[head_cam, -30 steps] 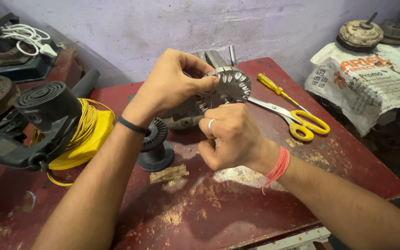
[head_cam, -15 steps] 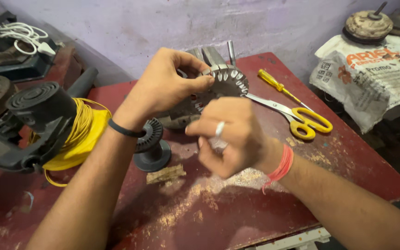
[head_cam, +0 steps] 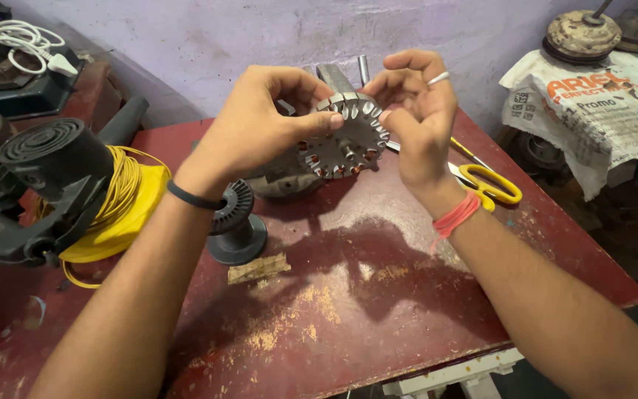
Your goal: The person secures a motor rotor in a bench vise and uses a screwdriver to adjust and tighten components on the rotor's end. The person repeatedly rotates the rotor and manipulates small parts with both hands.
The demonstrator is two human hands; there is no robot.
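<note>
A round grey metal motor core with slots around its rim (head_cam: 345, 140) is held up over the red table (head_cam: 378, 295). My left hand (head_cam: 260, 122) grips it from the left, thumb on its upper face. My right hand (head_cam: 415, 111), with a ring and a red wrist thread, pinches the core's right rim with its fingertips. Behind the core lies a dull metal housing (head_cam: 282, 177), partly hidden.
A black ribbed fan part (head_cam: 234, 222) stands left of centre. Yellow-handled scissors (head_cam: 485, 183) lie at the right. A black power tool (head_cam: 46, 185) rests on yellow cord (head_cam: 123, 199) at the left. A printed sack (head_cam: 592, 103) covers items at the far right.
My right hand rose from below the core to its right rim. The core has been lifted higher and now faces me more squarely.
</note>
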